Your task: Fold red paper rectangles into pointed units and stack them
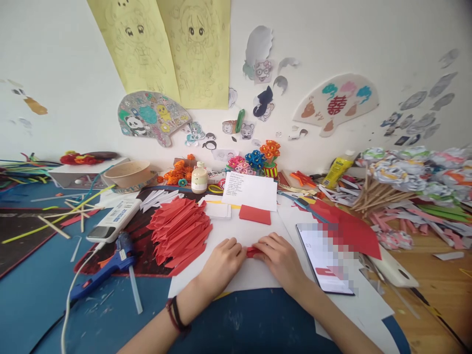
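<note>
Between my two hands is a small piece of folded red paper [253,252], low over the white sheets [228,282]. My left hand [226,260] pinches its left end with curled fingers. On its other end, my right hand [278,258] closes with fingers bent over it; much of the paper is hidden. Just beyond my hands lies a flat stack of red paper rectangles [255,215]. To the left of my left hand, a large pile of folded red paper pieces [180,231] spreads over the edge of the white sheets.
A blue glue gun [120,258] with a glue stick lies left, near a white power strip [114,219] and its cable. A phone [324,260] lies right, beside red sheets [350,226]. A cream bottle [199,178] and paper bouquets [405,172] stand farther back.
</note>
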`<state>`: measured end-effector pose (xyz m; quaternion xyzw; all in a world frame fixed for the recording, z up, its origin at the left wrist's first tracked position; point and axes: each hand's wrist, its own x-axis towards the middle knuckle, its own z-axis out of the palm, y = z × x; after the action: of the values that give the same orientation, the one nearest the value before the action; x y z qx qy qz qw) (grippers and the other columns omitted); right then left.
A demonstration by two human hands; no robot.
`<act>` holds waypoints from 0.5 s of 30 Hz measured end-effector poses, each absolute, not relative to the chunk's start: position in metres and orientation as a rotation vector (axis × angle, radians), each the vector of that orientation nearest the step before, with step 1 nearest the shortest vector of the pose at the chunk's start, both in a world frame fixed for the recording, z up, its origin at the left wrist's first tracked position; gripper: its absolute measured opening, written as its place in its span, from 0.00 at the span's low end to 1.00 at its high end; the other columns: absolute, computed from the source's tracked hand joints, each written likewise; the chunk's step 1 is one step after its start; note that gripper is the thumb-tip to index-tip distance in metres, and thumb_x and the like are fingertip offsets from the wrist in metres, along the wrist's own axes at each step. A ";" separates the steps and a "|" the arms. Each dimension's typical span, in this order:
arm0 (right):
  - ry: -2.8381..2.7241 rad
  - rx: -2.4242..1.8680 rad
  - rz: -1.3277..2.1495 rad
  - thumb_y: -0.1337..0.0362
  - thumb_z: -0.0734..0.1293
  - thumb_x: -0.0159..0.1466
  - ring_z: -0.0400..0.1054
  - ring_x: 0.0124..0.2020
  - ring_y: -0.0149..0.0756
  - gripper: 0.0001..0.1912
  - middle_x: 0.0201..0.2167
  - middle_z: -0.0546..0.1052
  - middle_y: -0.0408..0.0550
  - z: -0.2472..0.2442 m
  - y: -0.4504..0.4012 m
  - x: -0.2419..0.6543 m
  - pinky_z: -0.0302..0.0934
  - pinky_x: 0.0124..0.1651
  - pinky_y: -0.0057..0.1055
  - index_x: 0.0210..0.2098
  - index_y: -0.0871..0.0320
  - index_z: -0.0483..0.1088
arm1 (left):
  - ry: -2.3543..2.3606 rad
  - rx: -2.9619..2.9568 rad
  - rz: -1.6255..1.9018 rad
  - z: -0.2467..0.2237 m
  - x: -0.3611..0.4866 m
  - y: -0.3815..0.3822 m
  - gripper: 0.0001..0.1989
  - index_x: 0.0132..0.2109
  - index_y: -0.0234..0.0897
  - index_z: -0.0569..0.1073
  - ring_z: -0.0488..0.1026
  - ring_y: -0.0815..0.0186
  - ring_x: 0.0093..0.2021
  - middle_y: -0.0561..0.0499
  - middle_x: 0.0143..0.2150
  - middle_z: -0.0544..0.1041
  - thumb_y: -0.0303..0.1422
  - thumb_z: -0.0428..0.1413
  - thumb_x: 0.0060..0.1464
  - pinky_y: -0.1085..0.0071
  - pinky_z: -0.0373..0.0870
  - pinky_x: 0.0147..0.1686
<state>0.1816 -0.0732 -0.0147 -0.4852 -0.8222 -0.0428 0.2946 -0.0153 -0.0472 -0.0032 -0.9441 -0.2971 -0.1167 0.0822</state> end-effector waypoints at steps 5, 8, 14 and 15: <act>-2.208 -1.324 -0.151 0.66 0.61 0.69 0.65 0.33 0.36 0.10 0.27 0.72 0.46 -0.015 -0.073 0.180 0.57 0.35 0.33 0.36 0.56 0.75 | -0.874 -2.791 -0.338 -0.002 -0.014 -0.047 0.09 0.43 0.34 0.69 0.65 0.62 0.35 0.48 0.33 0.70 0.26 0.44 0.65 0.65 0.63 0.34; -2.236 -1.337 -0.228 0.67 0.60 0.69 0.63 0.31 0.35 0.13 0.24 0.71 0.45 -0.016 -0.073 0.178 0.54 0.33 0.33 0.32 0.57 0.74 | -0.831 -2.772 -0.319 -0.002 -0.014 -0.047 0.09 0.43 0.33 0.69 0.65 0.62 0.34 0.47 0.33 0.70 0.26 0.44 0.65 0.64 0.62 0.33; -2.273 -1.340 -0.372 0.71 0.59 0.69 0.62 0.30 0.35 0.14 0.25 0.71 0.45 -0.019 -0.075 0.178 0.52 0.33 0.33 0.31 0.58 0.72 | -0.830 -2.784 -0.306 -0.001 -0.013 -0.046 0.11 0.40 0.33 0.70 0.64 0.61 0.34 0.47 0.33 0.70 0.26 0.43 0.65 0.63 0.61 0.33; -2.277 -1.341 -0.378 0.72 0.59 0.69 0.62 0.30 0.35 0.14 0.25 0.71 0.45 -0.020 -0.075 0.178 0.52 0.33 0.33 0.31 0.58 0.72 | -0.839 -2.789 -0.303 -0.001 -0.013 -0.046 0.11 0.40 0.33 0.70 0.64 0.62 0.34 0.47 0.33 0.70 0.26 0.43 0.65 0.64 0.61 0.33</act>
<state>0.1777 -0.0749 -0.0199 -0.4886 -0.8292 -0.1378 0.2338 -0.0129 -0.0463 -0.0008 -0.9471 -0.2848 -0.1029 0.1065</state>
